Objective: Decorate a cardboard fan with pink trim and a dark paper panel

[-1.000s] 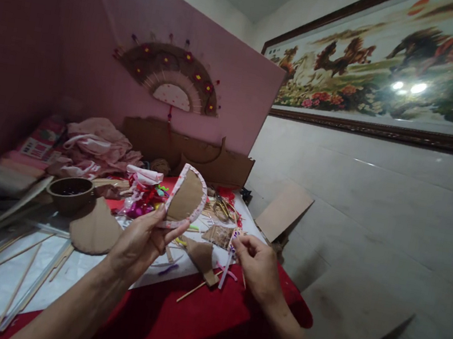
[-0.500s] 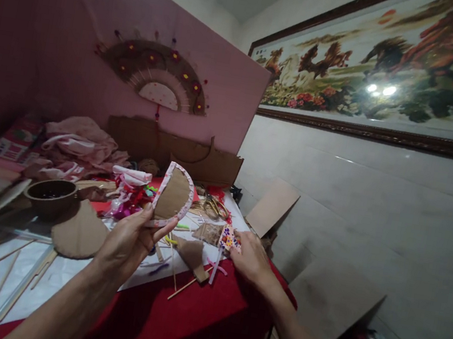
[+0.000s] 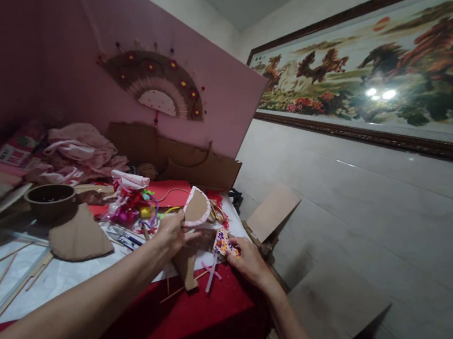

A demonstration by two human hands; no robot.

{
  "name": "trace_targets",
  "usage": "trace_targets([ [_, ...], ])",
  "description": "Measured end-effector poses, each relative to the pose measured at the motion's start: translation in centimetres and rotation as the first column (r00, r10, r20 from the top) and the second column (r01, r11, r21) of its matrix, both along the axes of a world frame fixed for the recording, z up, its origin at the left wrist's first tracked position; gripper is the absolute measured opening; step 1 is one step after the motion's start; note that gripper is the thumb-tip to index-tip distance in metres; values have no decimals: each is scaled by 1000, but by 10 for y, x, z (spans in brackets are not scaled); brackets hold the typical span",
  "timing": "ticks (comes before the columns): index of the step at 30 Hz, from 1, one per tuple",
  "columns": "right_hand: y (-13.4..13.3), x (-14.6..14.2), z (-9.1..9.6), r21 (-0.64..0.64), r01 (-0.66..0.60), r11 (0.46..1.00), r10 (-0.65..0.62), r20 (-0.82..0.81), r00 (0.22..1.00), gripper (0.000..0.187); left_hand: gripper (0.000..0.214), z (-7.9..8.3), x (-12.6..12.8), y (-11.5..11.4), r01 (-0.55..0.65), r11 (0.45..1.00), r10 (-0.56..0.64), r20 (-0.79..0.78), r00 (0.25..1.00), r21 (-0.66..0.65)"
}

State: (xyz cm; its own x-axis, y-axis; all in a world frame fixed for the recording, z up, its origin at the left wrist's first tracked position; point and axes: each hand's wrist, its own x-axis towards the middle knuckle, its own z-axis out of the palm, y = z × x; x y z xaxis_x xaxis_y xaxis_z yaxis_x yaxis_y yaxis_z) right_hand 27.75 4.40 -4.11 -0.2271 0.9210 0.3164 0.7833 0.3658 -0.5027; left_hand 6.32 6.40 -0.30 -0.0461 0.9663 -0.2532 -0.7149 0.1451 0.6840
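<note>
near: a thin stick (image 3: 171, 295) and cardboard offcut (image 3: 187, 270) lie on the red-covered counter (image 3: 173, 331); a low sweep could snag them. middle right: i have the right grip (image 3: 249, 261) closed around a floral tool (image 3: 223, 243); tilting could catch its translucent stick (image 3: 211, 277). middle left: the left grip (image 3: 172, 235) pinches the half-round cardboard (image 3: 197, 208); slack could drop it. far: red paper (image 3: 164, 186) crowds the reach.

Framed horse picture (image 3: 368, 74), glazed, one: on the tiled wall (image 3: 333, 205), past the right edge of the table (image 3: 169, 328). Pink panel (image 3: 221, 99), one: upright behind the far edge, bearing a brown fan (image 3: 113, 65) with red-and-yellow flowers (image 3: 183, 83). Pink cloth (image 3: 82, 148), crumpled, one heap: far left corner. Round bowl (image 3: 48, 208), dark, one: toward the left edge. Flat board (image 3: 274, 212), one: tilted, beyond the right edge.
</note>
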Motion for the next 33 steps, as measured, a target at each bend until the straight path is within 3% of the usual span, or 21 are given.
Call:
trace_targets([
  [5, 2, 6, 2, -41, -50, 998, 41, -200, 979, 29, 11, -22, 7, 8, 31, 999, -31, -31, 999, -27],
  [9, 7, 16, 0, -125, -105, 987, 37, -457, 889, 26, 12, -30, 4, 12, 41, 999, -42, -43, 998, -30],
  [12, 10, 25, 0, -174, -116, 978, -31, -669, 743, 26, 11, -33, 3, 15, 40, 999, -41, -38, 998, -21],
  [15, 7, 31, 3, -150, -96, 984, -76, -838, 540, 28, 11, -34, 4, 16, 40, 999, -40, -31, 999, -14],
  [19, -2, 31, 13, -83, -99, 992, -50, -953, 299, 26, 11, -32, 4, 15, 46, 999, -46, -39, 998, -2],
  [22, -11, 23, 21, -43, -108, 993, -21, -980, 197, 23, 10, -29, 4, 12, 48, 999, -47, -50, 998, 10],
  [28, -34, -3, 34, -85, -200, 976, -53, -986, 160, 24, 14, -15, -1, 5, 83, 994, -79, -54, 995, 70],
  [33, -58, -35, 44, -214, -311, 926, -109, -940, 322, 22, 11, -2, -14, -10, 135, 987, -129, -69, 989, 84],
])
